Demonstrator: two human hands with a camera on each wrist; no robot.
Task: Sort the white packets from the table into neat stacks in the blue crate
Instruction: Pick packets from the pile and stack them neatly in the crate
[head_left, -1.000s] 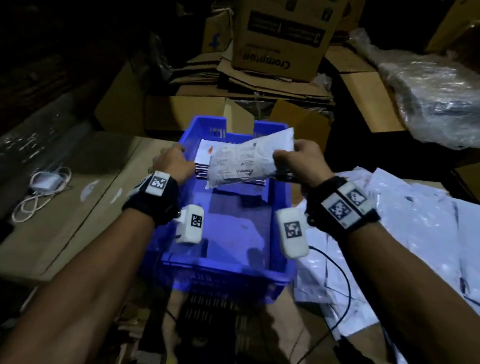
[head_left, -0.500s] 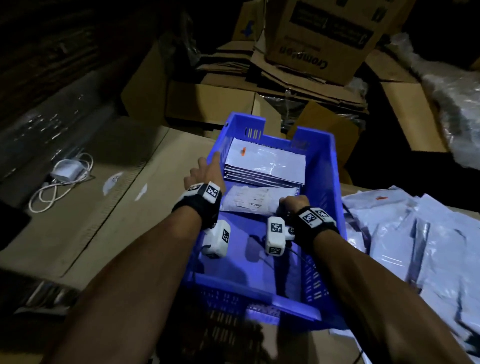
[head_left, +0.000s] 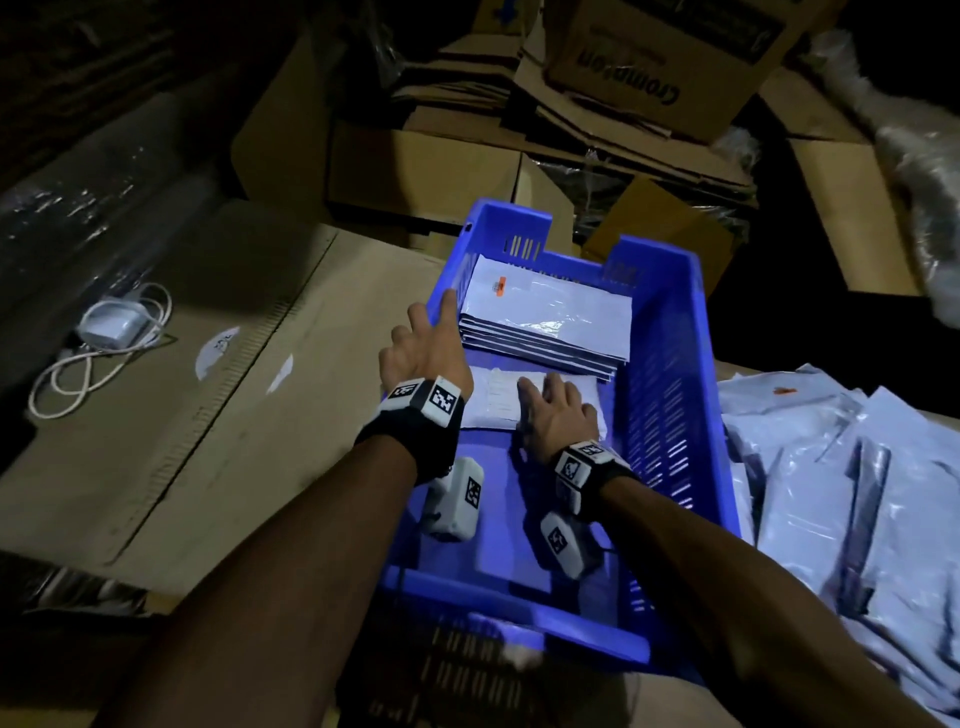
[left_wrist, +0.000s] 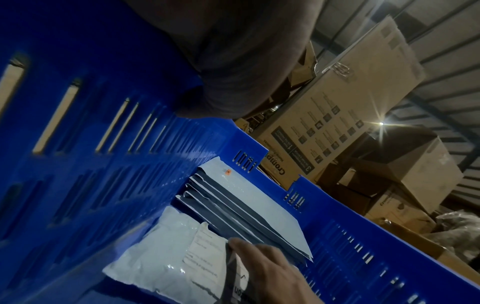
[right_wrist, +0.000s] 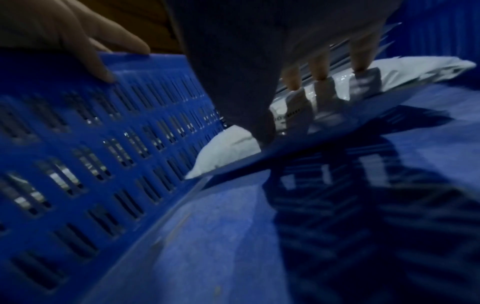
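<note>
Packet, white and slightly puffy, lies flat on the floor of the blue crate, its long axis running left to right across the crate, printed label face up. It sits just near of the stack of packets at the crate's far end, whose long sides also run left to right. The right hand rests on the packet with straight, spread fingers pressing down on it. The left hand is spread too, fingers resting on the crate's left rim. Loose packets lie heaped on the table to the right.
</note>
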